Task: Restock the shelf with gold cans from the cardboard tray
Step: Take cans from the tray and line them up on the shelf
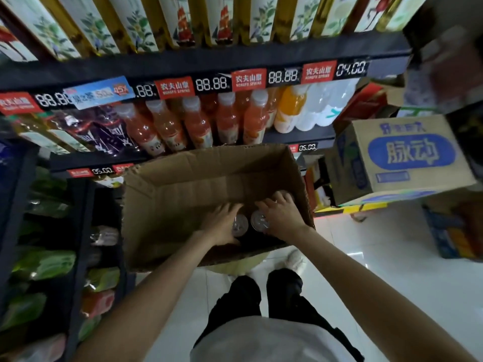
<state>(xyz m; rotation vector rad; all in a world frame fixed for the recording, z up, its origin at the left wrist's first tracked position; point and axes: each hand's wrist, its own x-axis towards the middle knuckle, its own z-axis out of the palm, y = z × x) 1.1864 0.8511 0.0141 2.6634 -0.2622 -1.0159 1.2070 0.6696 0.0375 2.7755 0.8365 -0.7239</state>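
An open cardboard tray [167,205] stands in front of me, below the shelves. Both my hands reach down into its right part. My left hand [219,223] wraps around a can [240,225] whose silver top shows beside my fingers. My right hand [281,215] wraps around a second can [259,221], also seen by its silver top. The two cans stand side by side, touching or nearly so. Their sides are hidden, so the gold colour does not show. The left part of the tray looks bare.
Shelf [209,64] above holds tall patterned cartons; the shelf below it carries orange drink bottles [198,124]. Green packets [44,265] fill the lower left shelves. A blue-printed carton [400,158] sits at the right. White tiled floor [379,270] lies to the right of my legs.
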